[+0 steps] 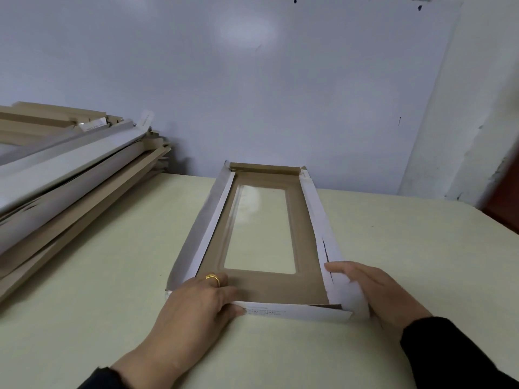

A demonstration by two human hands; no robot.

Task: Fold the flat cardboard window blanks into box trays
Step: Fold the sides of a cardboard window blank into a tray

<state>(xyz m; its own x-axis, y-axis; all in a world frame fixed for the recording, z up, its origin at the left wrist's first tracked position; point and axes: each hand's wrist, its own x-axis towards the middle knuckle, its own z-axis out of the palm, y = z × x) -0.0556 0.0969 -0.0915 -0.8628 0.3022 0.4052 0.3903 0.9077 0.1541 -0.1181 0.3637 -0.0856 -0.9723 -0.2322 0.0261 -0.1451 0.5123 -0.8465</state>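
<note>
Stack of folded pieces: at the far left of the bench [393,276], a tall, untidy stack of cardboard pieces [70,169] leans against the wall [252,80]. Most show raised or folded edges, so they look like finished trays; whether any flat blanks are mixed in cannot be told.

Left hand: the left hand [193,301], with a gold ring [213,279] on one finger, rests on the near left corner of the tray. Its fingers [227,293] lie fairly straight on the brown inner floor, while the thumb presses the near white flap from outside.

Tray in progress: the cardboard window blank [261,234] lies in the middle of the bench, running from near to far. Its left long wall is folded up and leaning inward, the far short wall is folded over, and the right long wall stands up. The near short flap [295,311] is only partly raised.

Tray contents: nothing lies inside; only the clear window [261,228] shows in the floor.

Right hand: the right hand [373,293] cups the near right corner from outside, fingers curled around the white corner flap and holding it.

Progress: this tray seems nearly formed. Judging by the gaps, the near wall and its two corners are left to close.
</note>
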